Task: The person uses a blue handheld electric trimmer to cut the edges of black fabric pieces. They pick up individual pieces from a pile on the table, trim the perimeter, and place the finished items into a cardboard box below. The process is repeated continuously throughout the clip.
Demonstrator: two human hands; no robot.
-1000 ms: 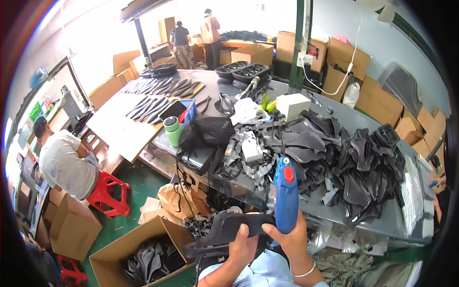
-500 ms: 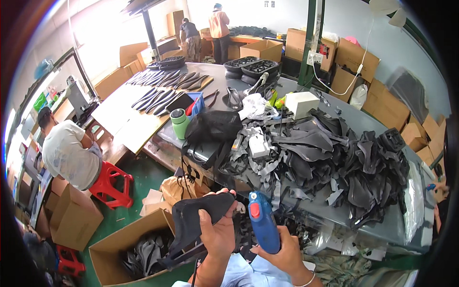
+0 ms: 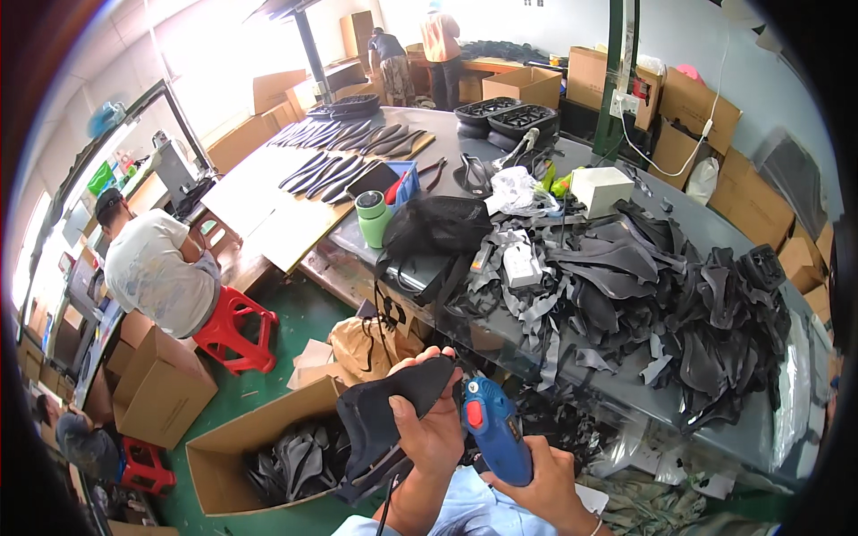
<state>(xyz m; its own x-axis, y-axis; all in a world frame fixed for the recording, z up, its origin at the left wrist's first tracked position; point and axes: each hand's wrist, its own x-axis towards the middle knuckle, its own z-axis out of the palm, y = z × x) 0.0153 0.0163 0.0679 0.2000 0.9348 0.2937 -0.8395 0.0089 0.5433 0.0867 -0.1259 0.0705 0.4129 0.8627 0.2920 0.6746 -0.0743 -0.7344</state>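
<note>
My left hand [image 3: 430, 427] grips a black bicycle saddle cover [image 3: 380, 415], raised in front of me with its narrow end up by my fingertips and its wide end hanging lower left. In my right hand [image 3: 547, 484] is a blue handheld power tool [image 3: 500, 438] with a red button, its head pointing up and left. That head is close beside the cover's narrow end; whether they touch I cannot tell. Below the cover stands an open cardboard box [image 3: 219, 473] holding several grey-black saddle pieces [image 3: 299, 460].
A grey table [image 3: 572, 353] ahead carries a heap of black saddle covers and scraps [image 3: 643, 286], a black bag [image 3: 438, 223], a green bottle [image 3: 373, 220] and rows of saddles [image 3: 335, 174]. One person [image 3: 165, 268] sits left on a red stool [image 3: 237, 330]; others are farther off.
The view has swung left, so the surroundings sit farther right. The blue tool's head has come nearer the cover's narrow end. Both hands keep their holds.
</note>
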